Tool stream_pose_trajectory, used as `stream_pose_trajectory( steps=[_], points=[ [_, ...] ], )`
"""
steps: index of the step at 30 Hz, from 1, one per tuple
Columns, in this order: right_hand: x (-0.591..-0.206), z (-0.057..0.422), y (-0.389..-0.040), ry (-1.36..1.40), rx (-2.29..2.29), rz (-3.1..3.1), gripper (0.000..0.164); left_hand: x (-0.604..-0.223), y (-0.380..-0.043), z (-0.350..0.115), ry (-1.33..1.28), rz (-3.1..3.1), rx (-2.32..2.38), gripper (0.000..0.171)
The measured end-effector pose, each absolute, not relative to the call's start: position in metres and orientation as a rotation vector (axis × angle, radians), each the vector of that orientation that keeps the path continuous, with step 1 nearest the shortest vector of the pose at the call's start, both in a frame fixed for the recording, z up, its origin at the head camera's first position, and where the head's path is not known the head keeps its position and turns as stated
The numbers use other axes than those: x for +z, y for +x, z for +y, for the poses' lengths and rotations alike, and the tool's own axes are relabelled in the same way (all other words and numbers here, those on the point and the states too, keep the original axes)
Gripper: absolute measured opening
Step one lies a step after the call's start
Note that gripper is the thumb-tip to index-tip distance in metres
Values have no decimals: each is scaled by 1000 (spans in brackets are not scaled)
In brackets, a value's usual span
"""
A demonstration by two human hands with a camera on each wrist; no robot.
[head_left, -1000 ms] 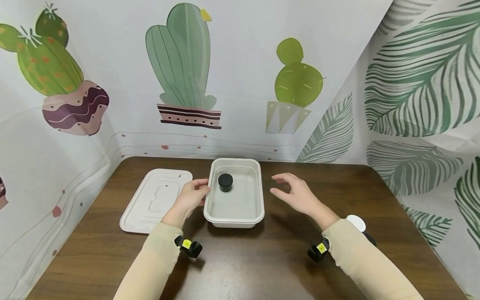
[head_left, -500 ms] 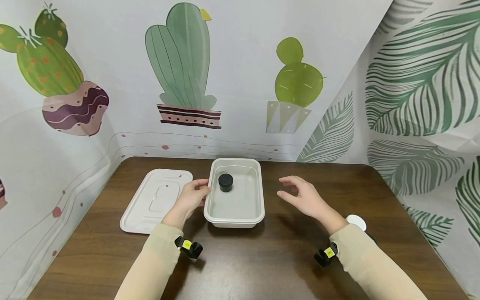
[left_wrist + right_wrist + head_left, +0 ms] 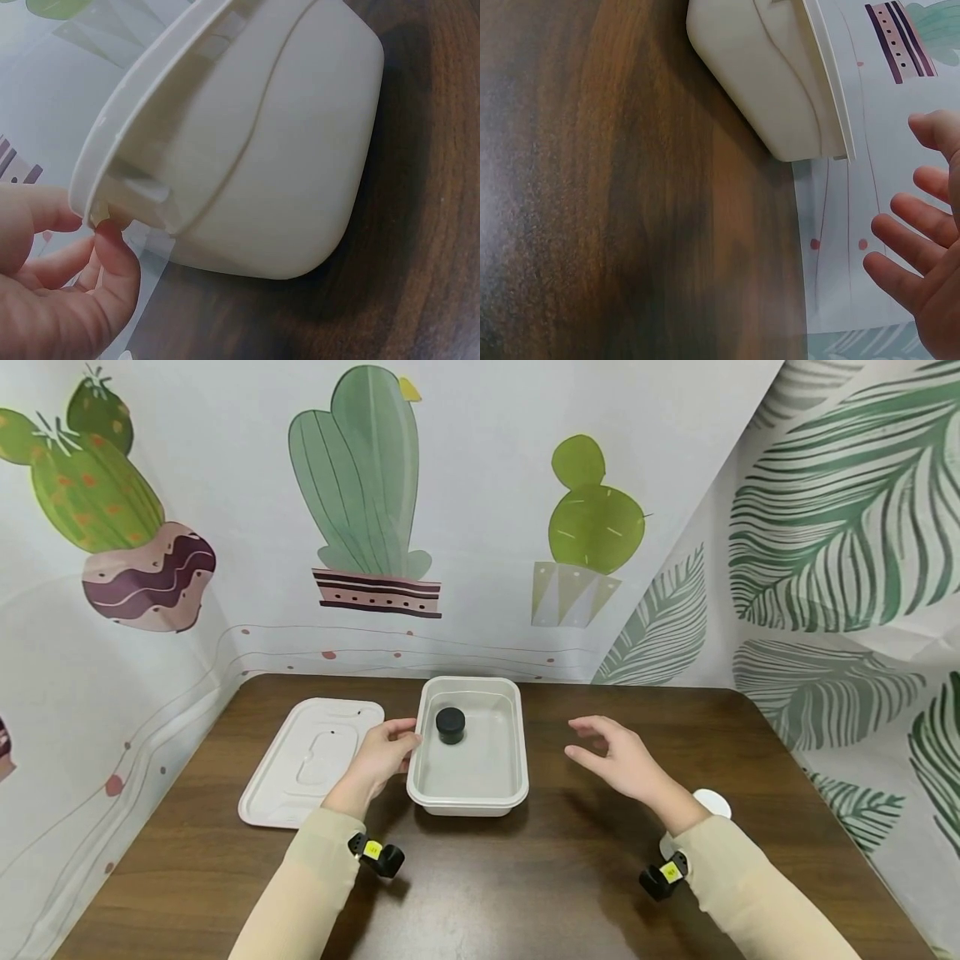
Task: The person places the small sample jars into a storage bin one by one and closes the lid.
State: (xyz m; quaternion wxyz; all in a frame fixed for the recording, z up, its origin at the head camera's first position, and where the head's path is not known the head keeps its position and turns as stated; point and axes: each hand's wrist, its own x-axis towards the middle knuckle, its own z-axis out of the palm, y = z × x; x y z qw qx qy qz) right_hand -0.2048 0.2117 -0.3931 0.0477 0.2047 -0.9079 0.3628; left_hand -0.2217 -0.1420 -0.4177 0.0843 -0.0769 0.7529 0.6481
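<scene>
A pale, rectangular plastic box (image 3: 487, 760) stands uncovered on the table, with a small black round piece (image 3: 451, 725) inside, toward its back left. In the head view my left hand (image 3: 378, 753) is at the box's left side. The left wrist view has the thumb and fingers of this hand pinching the rim (image 3: 112, 142). To the right of the box, my right hand (image 3: 617, 760) is held over the table with nothing in it. Its fingers (image 3: 907, 244) are spread and relaxed in the right wrist view, apart from the box wall.
A flat white lid (image 3: 300, 777) lies left of the box, partly behind the left hand. Near the right forearm is a white round object (image 3: 712, 802), partly hidden by the sleeve. A patterned cloth (image 3: 487, 527) hangs behind the brown table (image 3: 480, 893).
My right hand has moved right, away from the box, and its forearm now covers other parts of the things beside it. The left hand and the box stay where they were.
</scene>
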Motion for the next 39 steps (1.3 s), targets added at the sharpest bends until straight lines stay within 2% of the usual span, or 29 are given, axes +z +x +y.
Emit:
stream_pose_trajectory(
  steps=[33, 39],
  points=[
    [-395, 248, -193, 509, 1086, -2808, 46, -414, -217, -144, -143, 2227, 1996, 45],
    [-395, 256, -189, 483, 1088, -2819, 46, -414, -219, -143, -197, 2218, 1969, 45]
  ],
)
